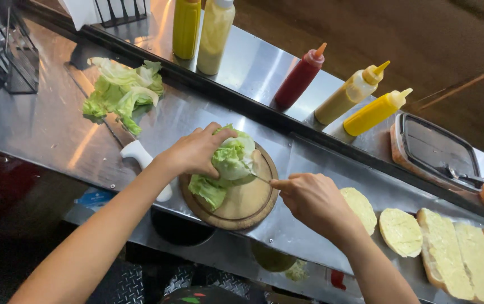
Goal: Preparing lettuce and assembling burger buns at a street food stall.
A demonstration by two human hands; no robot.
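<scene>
The lettuce head (232, 157) is sitting on a round wooden board (242, 205) on the steel bench (45, 129), where the left hand (194, 152) is closing its fingers over it and the right hand (312, 200) is gripping a knife (260, 178) whose blade is meeting the leaves. Cutting well here probably means keeping the left fingertips curled back from the blade and the head pressed still. Beyond, loose leaves (121, 90) are lying left, sliced bread (422, 236) right, and along the rear shelf squeeze bottles are standing: two yellowish (200, 28), one red (300, 76), two yellow (363, 98), beside a lidded tub (436, 152).

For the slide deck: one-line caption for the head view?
Left hand steadies a lettuce head on a round wooden board while right hand cuts it with a knife.
</scene>
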